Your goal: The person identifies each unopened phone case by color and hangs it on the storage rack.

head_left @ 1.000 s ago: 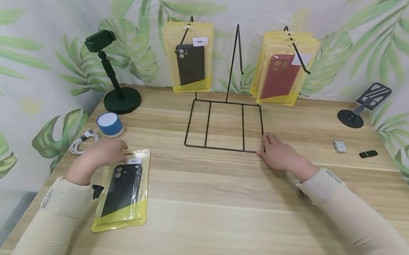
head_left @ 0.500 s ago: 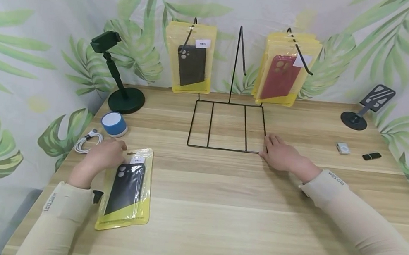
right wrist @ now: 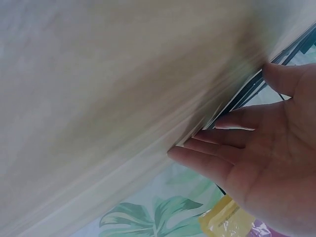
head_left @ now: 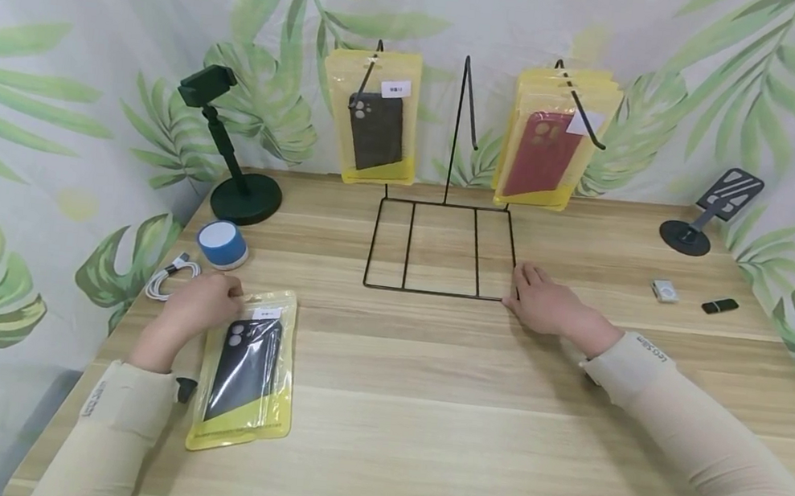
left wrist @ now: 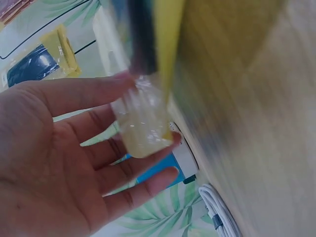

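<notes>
My left hand [head_left: 206,305] pinches the top end of a phone case in a clear-and-yellow bag [head_left: 246,369], lying at the left of the table. In the left wrist view, the thumb is on one side of the clear bag end [left wrist: 143,123] and the fingers are on the other. The case inside is black, with a white label above it. My right hand [head_left: 545,300] rests at the front right corner of a black wire display rack [head_left: 436,292], its fairly straight fingers [right wrist: 207,160] touching the table along the frame.
Bagged phone cases hang on the rack's outer hooks: a black one [head_left: 376,133] left, several with a red one [head_left: 541,154] in front on the right. At left stand a green phone stand [head_left: 246,198], blue speaker [head_left: 223,246] and white cable [head_left: 165,276]. A grey stand [head_left: 686,236] is right.
My left fingers have closed over the bag's top end, and the glare on the case has shifted. The right hand stays at the rack corner. The head view has shifted slightly.
</notes>
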Motion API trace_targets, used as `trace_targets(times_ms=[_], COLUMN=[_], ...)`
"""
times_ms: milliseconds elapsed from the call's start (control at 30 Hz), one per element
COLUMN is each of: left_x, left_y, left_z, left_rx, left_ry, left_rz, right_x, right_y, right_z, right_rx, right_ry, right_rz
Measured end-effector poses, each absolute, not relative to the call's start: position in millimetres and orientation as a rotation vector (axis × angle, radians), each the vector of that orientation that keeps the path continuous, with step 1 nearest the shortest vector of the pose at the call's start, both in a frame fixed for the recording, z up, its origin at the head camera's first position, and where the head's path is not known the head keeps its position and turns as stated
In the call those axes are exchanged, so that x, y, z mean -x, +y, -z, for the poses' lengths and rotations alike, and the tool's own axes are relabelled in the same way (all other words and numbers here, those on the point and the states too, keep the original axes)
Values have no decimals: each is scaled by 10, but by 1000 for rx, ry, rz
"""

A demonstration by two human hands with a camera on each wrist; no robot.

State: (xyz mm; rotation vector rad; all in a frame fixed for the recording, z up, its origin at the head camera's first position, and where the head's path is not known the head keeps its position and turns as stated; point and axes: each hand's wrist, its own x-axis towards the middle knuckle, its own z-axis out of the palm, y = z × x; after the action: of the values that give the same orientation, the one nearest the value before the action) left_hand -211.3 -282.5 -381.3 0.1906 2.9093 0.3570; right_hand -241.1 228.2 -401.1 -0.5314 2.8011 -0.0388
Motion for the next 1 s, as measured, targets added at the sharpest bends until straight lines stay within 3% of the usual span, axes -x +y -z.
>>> trace_targets(times_ms=[400, 1000], left_x=[2044, 2010], left_y=[-2741, -2351], left_z=[3596, 3194], left_rx=[-247, -574], left_ry=[2996, 3036], left_rz=[-796, -1245], right_x=[2407, 2409], right_y=[2296, 2275], right_z=[4031, 4027], right_rx=[534, 525], right_ry=[2816, 2817], right_rz=[37, 45])
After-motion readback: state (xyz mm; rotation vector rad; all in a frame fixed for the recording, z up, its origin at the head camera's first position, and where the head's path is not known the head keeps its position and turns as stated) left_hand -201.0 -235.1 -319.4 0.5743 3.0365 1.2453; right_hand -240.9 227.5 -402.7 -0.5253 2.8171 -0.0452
